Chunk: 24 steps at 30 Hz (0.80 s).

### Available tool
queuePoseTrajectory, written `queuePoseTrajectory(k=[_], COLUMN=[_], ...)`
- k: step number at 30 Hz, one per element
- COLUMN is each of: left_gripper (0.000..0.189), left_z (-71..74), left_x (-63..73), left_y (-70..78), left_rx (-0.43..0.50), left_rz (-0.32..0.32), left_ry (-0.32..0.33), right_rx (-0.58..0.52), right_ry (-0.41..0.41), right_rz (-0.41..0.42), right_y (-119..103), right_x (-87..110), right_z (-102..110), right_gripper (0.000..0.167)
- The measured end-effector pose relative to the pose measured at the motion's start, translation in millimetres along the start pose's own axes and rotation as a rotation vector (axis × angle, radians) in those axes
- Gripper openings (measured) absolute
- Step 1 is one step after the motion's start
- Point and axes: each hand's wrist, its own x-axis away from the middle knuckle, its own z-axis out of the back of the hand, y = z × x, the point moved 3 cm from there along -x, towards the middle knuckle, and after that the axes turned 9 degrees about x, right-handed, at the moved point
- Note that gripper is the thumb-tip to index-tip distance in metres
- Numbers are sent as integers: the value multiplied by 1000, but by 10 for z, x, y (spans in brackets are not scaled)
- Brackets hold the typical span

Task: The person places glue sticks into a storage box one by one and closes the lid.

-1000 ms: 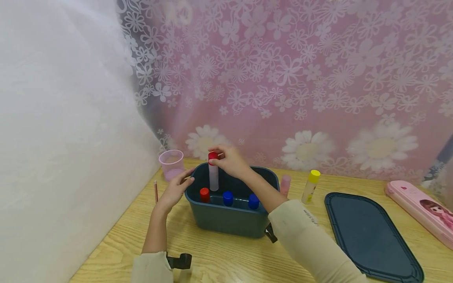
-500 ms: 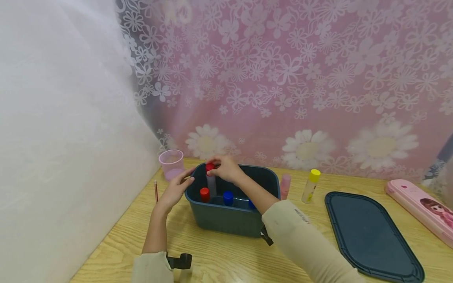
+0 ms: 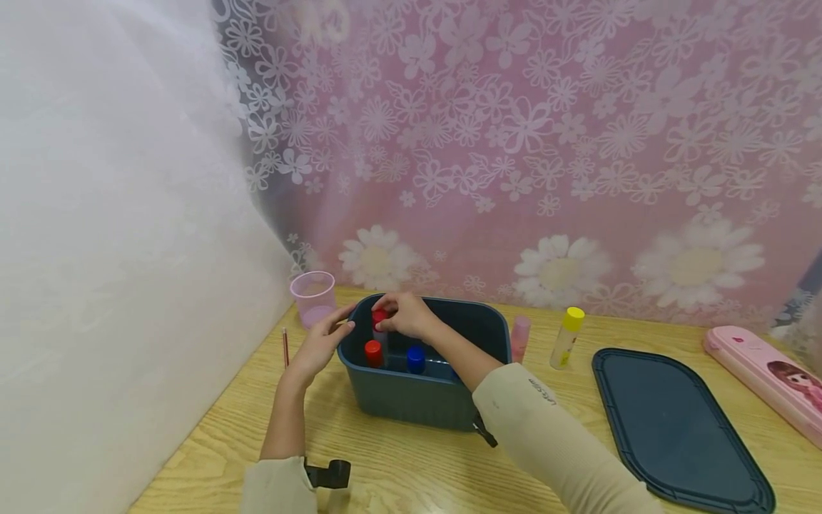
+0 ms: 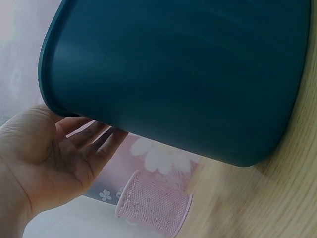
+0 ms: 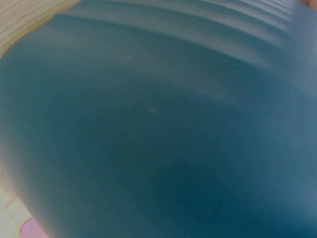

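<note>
Nearest you, bare worktop point(image 3: 212, 471), then the front wall of the dark blue-green bin point(image 3: 411, 403). Your left hand point(image 3: 319, 348) steadies its left end: grip loose, fingers straight along the outer wall, thumb by the rim.

Just inside the front wall, a short red cap point(image 3: 374, 354) and a blue cap point(image 3: 415, 360). Behind the red one, your right hand point(image 3: 407, 315) has a narrow grip, thumb and fingers pinching the red top of a pale tube point(image 3: 380, 327). The tube is in the bin's left end, cap below rim level.

Risks, as judged: the pinch is high, so a slip at the smooth cap could let the tube tip. Its foot might also knock the front red-capped piece, the two being so close. Your forearm crosses the bin's right half; a low sweep there could topple what it hides.

Tube's long axis: close to vertical, cap end up, plain end down. Foot hidden; can't tell whether it touches the bin floor. Right wrist view gives little but blue-green plastic, no help with the fingertips.

Farther back, beyond the bin's left end: pink mesh cup point(image 3: 312, 298), upright.
</note>
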Motion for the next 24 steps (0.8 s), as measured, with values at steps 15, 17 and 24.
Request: queuePoseTrajectory(k=[15,17,24], left_gripper=[47,47,47], left_z=[1,-2,-5], left_x=[0,-1,-6], left_y=[-25,-26,-22], left_rx=[2,10,13], left_rz=[17,17,6], left_ry=[-4,-7,-11], right_rx=[40,44,66], right_ry=[-62,-70,-69], right_rz=[-4,-4,19], right_y=[31,26,-11], right_x=[-4,3,14], right_z=[-34,-25,96], right_gripper=[32,34,36])
